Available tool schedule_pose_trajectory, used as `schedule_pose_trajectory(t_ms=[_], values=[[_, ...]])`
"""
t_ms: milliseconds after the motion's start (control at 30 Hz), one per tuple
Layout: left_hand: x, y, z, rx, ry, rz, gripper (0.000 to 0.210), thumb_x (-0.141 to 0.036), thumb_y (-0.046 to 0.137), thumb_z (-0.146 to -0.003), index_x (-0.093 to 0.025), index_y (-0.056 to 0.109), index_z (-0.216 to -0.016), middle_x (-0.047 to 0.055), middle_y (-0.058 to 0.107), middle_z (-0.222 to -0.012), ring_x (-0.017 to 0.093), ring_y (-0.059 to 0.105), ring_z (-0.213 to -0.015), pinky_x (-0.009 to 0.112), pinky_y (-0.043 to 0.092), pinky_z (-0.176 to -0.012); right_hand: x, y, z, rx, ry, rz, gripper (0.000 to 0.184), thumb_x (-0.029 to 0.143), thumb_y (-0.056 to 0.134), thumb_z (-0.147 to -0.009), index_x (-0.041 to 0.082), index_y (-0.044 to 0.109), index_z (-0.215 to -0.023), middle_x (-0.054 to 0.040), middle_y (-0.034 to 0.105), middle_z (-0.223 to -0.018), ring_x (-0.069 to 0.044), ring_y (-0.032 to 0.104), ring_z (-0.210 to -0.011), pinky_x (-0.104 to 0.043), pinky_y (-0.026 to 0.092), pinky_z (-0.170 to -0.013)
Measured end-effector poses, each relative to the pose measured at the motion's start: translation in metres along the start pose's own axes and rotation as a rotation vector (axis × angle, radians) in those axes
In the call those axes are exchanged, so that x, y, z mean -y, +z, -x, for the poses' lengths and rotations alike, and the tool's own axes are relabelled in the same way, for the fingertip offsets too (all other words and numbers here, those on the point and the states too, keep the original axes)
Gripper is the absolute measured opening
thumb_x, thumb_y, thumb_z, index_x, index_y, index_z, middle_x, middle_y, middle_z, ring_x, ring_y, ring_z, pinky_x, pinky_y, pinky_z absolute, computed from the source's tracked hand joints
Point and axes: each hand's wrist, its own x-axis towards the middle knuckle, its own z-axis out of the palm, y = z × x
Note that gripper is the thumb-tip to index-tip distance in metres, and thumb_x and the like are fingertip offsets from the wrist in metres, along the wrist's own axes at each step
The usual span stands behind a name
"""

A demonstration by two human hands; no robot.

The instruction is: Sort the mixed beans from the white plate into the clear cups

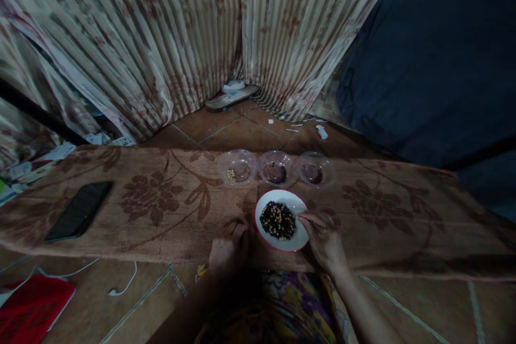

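A white plate with a red rim holds a heap of mixed dark and pale yellow beans. My right hand is at the plate's right side, its fingers pinched on a thin metal utensil that points at the heap; whether it is tweezers or a small spoon I cannot make out. Left of the plate, my left hand rests on the cloth with its fingers curled in. Behind the plate stand three clear plastic bowls: the left bowl has pale beans, the middle bowl black ones, the right bowl small dark reddish ones.
A brown floral cloth covers the long, low table. A dark phone lies on its left part. Beyond are a skateboard, white scraps and striped curtains. A red bag and white earphone cord lie on the floor.
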Motion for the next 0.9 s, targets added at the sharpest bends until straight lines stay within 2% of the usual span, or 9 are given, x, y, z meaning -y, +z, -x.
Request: schedule_pose_trajectory(t_ms=[300, 900], values=[[0.0054, 0.0057, 0.0025, -0.003, 0.007, -0.019, 0.017, -0.023, 0.041, -0.095, -0.022, 0.057, -0.09, 0.003, 0.062, -0.088, 0.016, 0.058, -0.085, 0.027, 0.047, -0.074, 0.0041, -0.0066, -0.0022, -0.06, 0.032, -0.008, 0.024, 0.041, 0.055, -0.092, 0.024, 0.072, -0.088, -0.0045, 0.073, -0.088, -0.022, 0.065, -0.086, -0.038, 0.049, -0.08], [0.0037, 0.0041, 0.0012, -0.017, 0.012, -0.024, 0.018, -0.024, 0.042, -0.095, -0.022, 0.059, -0.089, 0.003, 0.062, -0.086, 0.016, 0.059, -0.083, 0.027, 0.048, -0.073, -0.0022, -0.0027, 0.0007, -0.038, 0.05, -0.003, 0.025, 0.042, 0.055, -0.092, 0.024, 0.071, -0.088, -0.0048, 0.074, -0.089, -0.023, 0.066, -0.088, -0.04, 0.049, -0.081]])
